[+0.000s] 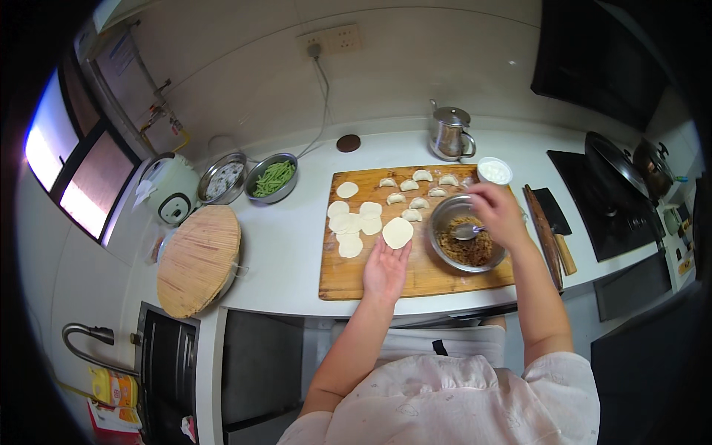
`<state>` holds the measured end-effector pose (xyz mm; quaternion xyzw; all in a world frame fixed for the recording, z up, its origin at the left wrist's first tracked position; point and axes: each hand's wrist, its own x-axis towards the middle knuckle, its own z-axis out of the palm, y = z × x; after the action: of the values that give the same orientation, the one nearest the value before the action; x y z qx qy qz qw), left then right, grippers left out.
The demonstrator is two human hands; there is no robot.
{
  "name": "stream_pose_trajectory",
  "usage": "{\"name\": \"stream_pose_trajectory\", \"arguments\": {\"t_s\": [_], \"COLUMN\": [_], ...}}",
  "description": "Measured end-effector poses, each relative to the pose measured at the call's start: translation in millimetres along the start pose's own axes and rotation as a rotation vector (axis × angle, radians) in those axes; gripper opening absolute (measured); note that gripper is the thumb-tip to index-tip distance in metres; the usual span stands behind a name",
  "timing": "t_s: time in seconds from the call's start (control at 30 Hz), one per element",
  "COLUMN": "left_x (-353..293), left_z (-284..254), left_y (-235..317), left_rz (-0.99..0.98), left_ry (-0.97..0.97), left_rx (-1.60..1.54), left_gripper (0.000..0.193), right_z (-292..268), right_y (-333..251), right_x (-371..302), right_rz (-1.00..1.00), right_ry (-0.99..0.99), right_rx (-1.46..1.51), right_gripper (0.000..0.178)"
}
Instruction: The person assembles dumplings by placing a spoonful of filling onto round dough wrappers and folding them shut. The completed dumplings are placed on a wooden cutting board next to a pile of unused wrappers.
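My left hand (386, 272) is palm up, with a round dumpling wrapper (398, 233) lying across its fingers. In my right hand (498, 215) is a metal spoon (465, 232), its bowl down in the brown minced filling (475, 248). That filling sits in a steel bowl (437, 245) at the right part of a wooden board (348, 285). Left of my left hand, several flat wrappers (350, 245) lie partly overlapping, and a single one (347, 190) lies behind them. Several folded dumplings (418, 202) rest in rows at the back of the board.
A white tub (495, 170) and a steel kettle (451, 133) stand behind the board. Right of it lie a rolling pin (544, 237) and a cleaver (553, 215), beside a black cooktop (604, 208). Green beans fill a bowl (278, 196) at left, near a round wooden lid (199, 259) and a rice cooker (167, 187).
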<state>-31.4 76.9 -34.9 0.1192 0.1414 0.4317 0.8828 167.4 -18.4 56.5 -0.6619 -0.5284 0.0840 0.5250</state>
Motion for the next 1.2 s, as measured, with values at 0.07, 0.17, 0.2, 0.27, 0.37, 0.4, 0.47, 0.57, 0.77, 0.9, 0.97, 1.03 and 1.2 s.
{"name": "stream_pose_trajectory", "arguments": {"t_s": [0.07, 0.17, 0.2, 0.27, 0.37, 0.4, 0.47, 0.57, 0.77, 0.9, 0.97, 1.03, 1.2], "left_x": [7, 13, 15, 17, 19, 20, 17, 14, 21, 26, 26, 24, 22], "left_z": [-5, 0, 2, 6, 8, 11, 21, 30, 24, 20, 21, 22, 29], "left_y": [-10, -26, -29, -35, -38, -39, -44, -47, -50, -50, -48, -46, -43], "left_rz": [0.018, 0.046, 0.053, 0.062, 0.058, 0.047, 0.039, 0.035, 0.032, 0.035, 0.052, 0.07, 0.077], "left_ry": [-0.006, 0.034, 0.046, 0.066, 0.105, 0.116, 0.111, 0.104, 0.133, 0.129, 0.124, 0.154, 0.226], "left_rx": [0.072, 0.177, 0.199, 0.227, 0.246, 0.25, 0.239, 0.246, 0.258, 0.222, 0.244, 0.251, 0.217], "left_gripper": [0.031, 0.023, 0.022, 0.02, 0.021, 0.021, 0.023, 0.025, 0.025, 0.025, 0.027, 0.029, 0.033], "right_z": [-34, -72, -76, -75, -67, -66, -69, -66, -47, -26, -25, -31, -49], "right_y": [32, 90, 107, 118, 113, 115, 114, 104, 65, 67, 63, 56, 47], "right_x": [-20, -55, -64, -76, -75, -71, -65, -53, -39, -33, -30, -29, -28], "right_rz": [0.035, 0.163, 0.219, 0.392, 0.536, 0.53, 0.534, 0.541, 0.394, 0.21, 0.139, 0.124, -0.016], "right_ry": [0.291, 0.57, 0.613, 0.529, 0.29, 0.262, 0.16, 0.094, -0.05, -0.106, -0.147, -0.069, 0.006], "right_rx": [-0.024, 0.041, 0.119, 0.187, 0.52, 0.58, 0.604, 0.472, 0.421, 0.286, 0.14, 0.028, -0.188], "right_gripper": [0.011, 0.015, 0.018, 0.028, 0.039, 0.037, 0.032, 0.027, 0.026, 0.021, 0.017, 0.017, 0.015]}}
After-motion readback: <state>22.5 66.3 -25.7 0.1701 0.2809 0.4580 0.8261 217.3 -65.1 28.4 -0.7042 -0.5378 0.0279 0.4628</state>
